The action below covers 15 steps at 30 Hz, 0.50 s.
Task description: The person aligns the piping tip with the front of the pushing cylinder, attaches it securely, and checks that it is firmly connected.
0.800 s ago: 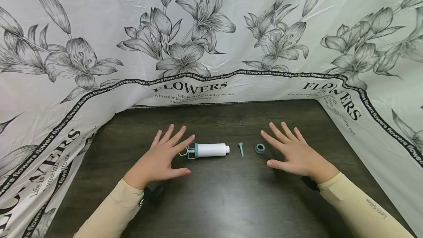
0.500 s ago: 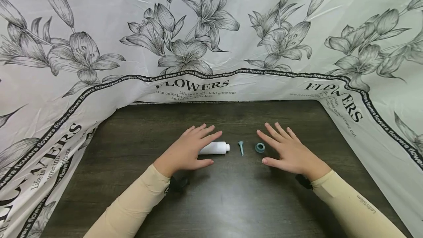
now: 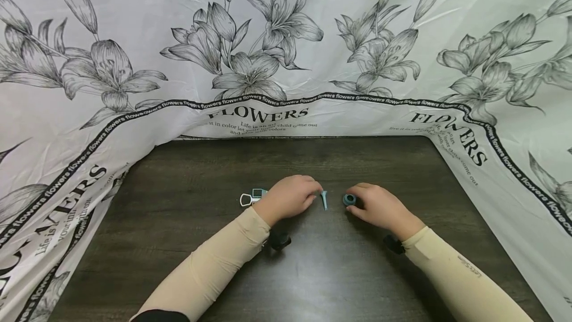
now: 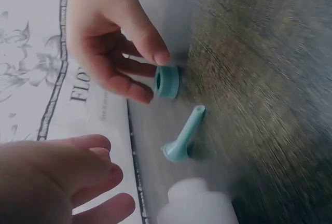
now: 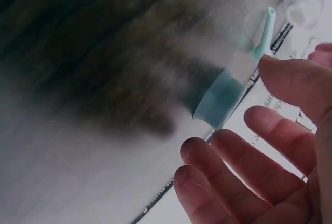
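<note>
A small teal funnel-shaped nozzle [image 3: 324,202] lies on the dark table, just right of my left hand [image 3: 288,196]. In the left wrist view, that hand's loosely bent fingers hover apart from the nozzle [image 4: 185,136]. My right hand [image 3: 382,206] surrounds a teal ring-shaped collar [image 3: 345,201], thumb on the near side and fingers beyond it. A gap shows between the thumb and the collar [image 5: 220,99] in the right wrist view; whether a finger touches it is unclear. The white tube [image 4: 199,206] is mostly covered by my left arm and hand; its looped handle [image 3: 245,201] sticks out leftward.
A dark wood-grain tabletop [image 3: 286,272] spreads under everything. Behind it and along both sides hangs a white cloth [image 3: 313,63] printed with grey lilies. Each wrist carries a black camera mount, such as the left mount [image 3: 279,241].
Both hands have come down from spread fingers to bent ones. My left hand has moved right, across the white tube to the nozzle; my right has moved slightly left, to the collar.
</note>
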Each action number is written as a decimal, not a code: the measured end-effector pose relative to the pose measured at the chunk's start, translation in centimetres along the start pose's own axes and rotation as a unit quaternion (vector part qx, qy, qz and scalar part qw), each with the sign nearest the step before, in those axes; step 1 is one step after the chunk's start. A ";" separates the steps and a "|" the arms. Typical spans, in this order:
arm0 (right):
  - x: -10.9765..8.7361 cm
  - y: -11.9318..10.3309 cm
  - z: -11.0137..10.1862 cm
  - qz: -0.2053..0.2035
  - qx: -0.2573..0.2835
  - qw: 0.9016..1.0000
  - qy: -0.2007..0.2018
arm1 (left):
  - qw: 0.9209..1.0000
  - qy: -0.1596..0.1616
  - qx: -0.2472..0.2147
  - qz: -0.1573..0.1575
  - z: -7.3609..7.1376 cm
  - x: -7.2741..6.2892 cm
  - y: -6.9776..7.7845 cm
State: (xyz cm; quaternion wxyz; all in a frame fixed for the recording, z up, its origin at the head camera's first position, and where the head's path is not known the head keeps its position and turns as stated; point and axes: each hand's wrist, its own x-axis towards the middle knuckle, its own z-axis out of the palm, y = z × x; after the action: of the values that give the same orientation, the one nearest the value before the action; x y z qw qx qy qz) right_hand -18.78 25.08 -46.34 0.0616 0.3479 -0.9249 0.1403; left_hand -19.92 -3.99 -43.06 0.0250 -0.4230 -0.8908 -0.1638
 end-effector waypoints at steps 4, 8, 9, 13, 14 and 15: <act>0.3 0.0 0.3 0.004 -0.002 1.000 -0.003 | 1.000 -0.004 0.003 0.003 0.9 1.7 0.2; 0.4 -0.1 0.6 0.005 -0.010 1.000 -0.009 | 0.999 -0.042 0.028 -0.018 1.6 3.1 0.5; 0.4 -0.1 0.6 0.004 -0.010 1.000 -0.010 | 0.998 -0.055 0.034 -0.025 1.7 3.4 0.7; 0.6 -0.1 0.7 -0.007 -0.004 1.000 -0.013 | 0.994 -0.089 0.052 -0.046 1.8 4.3 1.1; 0.6 0.0 0.7 -0.010 -0.002 1.000 -0.014 | 0.993 -0.094 0.056 -0.049 1.9 4.5 1.1; 0.7 0.0 0.7 -0.012 -0.001 1.000 -0.014 | 0.992 -0.098 0.061 -0.050 1.9 4.6 1.2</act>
State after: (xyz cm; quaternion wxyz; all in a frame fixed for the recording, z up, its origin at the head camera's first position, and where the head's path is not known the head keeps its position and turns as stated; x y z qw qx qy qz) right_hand -19.29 24.41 -46.90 0.0502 0.3609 -0.9216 0.1338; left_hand -21.82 0.75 -43.72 -0.0450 -0.3899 -0.9172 -0.0677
